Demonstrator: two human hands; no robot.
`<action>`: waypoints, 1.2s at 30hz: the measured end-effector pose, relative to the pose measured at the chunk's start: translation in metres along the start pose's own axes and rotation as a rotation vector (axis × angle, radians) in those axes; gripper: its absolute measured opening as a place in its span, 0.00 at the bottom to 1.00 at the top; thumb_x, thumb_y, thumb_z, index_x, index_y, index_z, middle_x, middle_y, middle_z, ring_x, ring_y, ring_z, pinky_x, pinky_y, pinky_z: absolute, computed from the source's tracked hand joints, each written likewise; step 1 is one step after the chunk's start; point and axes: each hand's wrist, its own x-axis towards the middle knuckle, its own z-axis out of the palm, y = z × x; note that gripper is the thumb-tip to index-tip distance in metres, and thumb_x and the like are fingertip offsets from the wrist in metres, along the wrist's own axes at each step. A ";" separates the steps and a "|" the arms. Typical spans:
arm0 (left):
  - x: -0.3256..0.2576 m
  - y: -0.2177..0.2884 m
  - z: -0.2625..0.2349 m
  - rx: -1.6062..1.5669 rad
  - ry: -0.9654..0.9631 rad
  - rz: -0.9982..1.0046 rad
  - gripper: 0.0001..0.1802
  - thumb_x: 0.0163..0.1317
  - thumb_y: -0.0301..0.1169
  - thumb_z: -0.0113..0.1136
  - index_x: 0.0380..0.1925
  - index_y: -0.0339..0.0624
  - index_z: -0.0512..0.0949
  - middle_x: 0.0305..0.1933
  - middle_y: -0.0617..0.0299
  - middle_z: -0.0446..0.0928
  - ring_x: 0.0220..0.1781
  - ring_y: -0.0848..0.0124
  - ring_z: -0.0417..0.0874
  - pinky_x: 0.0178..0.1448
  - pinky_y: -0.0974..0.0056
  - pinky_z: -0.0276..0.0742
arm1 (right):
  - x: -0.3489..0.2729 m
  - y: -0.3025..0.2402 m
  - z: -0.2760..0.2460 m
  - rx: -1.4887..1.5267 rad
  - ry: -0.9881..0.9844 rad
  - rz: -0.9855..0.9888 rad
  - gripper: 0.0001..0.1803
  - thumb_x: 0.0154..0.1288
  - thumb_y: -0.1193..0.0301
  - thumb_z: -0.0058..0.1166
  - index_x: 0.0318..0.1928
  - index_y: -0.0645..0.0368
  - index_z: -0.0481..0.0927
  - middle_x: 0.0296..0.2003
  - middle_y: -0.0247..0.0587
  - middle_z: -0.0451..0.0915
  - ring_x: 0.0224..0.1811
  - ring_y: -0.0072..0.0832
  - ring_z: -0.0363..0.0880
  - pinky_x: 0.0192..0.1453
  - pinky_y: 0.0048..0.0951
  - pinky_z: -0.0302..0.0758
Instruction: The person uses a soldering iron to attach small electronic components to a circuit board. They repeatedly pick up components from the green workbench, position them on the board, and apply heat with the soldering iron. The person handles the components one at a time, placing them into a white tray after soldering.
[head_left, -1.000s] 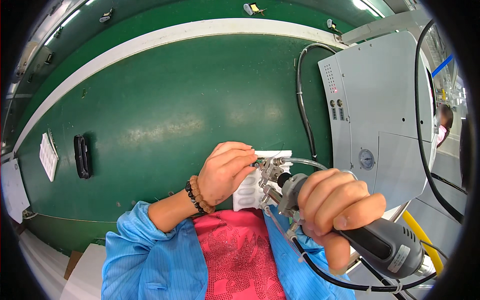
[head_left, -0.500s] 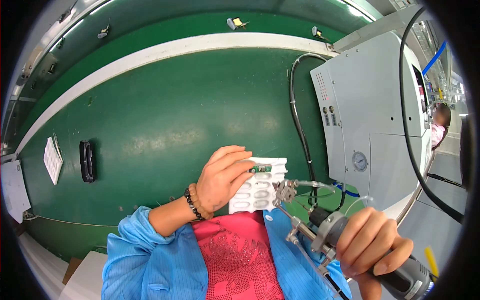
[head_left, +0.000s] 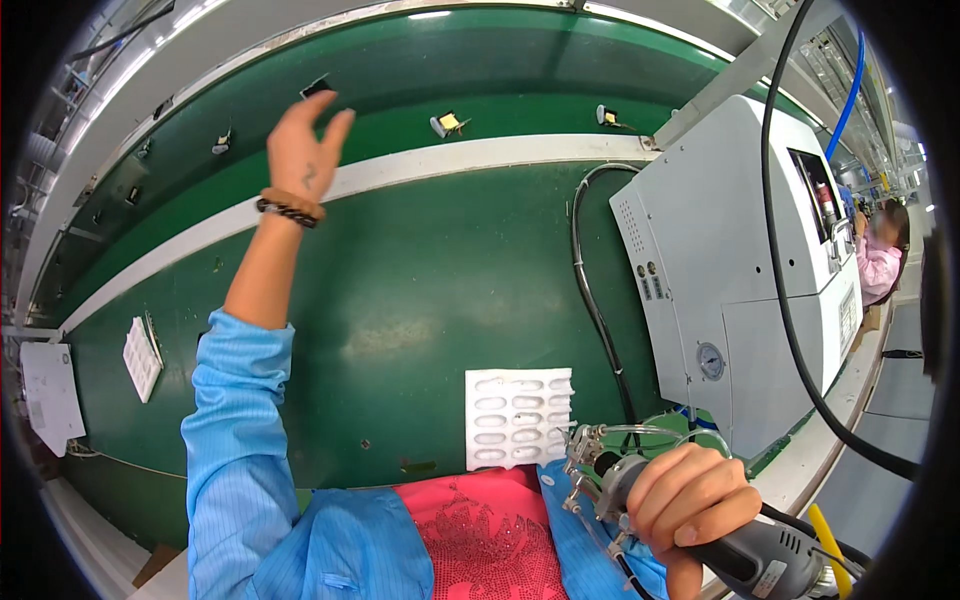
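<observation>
My left hand is stretched out over the green belt beyond the white rail, thumb and fingers apart. Just past its fingertips is a small black piece; whether the fingers touch it I cannot tell. My right hand wraps round a grey power screwdriver with metal fittings and a clear tube at its front. The front end of the tool is beside the right edge of a white tray with rows of oval recesses, which lies close to my body.
A grey machine with a gauge stands at the right, black cables beside it. Small parts with yellow pieces lie on the belt. Another white tray lies far left. A person in pink sits at the far right.
My left hand has left the tray and reached forward and left over the belt. The green circuit board no longer shows on the tray. The screwdriver stays in my right hand.
</observation>
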 end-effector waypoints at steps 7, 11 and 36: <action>-0.006 0.015 0.103 -0.020 -0.388 0.319 0.18 0.64 0.31 0.65 0.53 0.42 0.81 0.56 0.49 0.82 0.59 0.51 0.81 0.64 0.54 0.77 | -0.002 0.002 -0.009 -0.018 -0.028 0.001 0.14 0.57 0.78 0.73 0.32 0.72 0.77 0.21 0.50 0.79 0.19 0.38 0.81 0.25 0.35 0.80; 0.001 0.008 0.123 0.064 -0.421 0.282 0.17 0.64 0.30 0.64 0.53 0.41 0.80 0.53 0.47 0.82 0.56 0.49 0.81 0.62 0.52 0.77 | -0.004 0.002 -0.008 -0.019 -0.018 -0.007 0.14 0.57 0.78 0.73 0.32 0.71 0.77 0.21 0.50 0.79 0.19 0.38 0.81 0.25 0.35 0.80; -0.246 0.153 -0.028 -0.607 -0.574 0.179 0.16 0.51 0.21 0.72 0.43 0.39 0.85 0.46 0.57 0.85 0.53 0.58 0.83 0.56 0.57 0.79 | 0.007 0.020 0.012 -0.038 0.050 0.011 0.19 0.60 0.67 0.74 0.34 0.65 0.74 0.20 0.41 0.77 0.17 0.31 0.78 0.22 0.30 0.77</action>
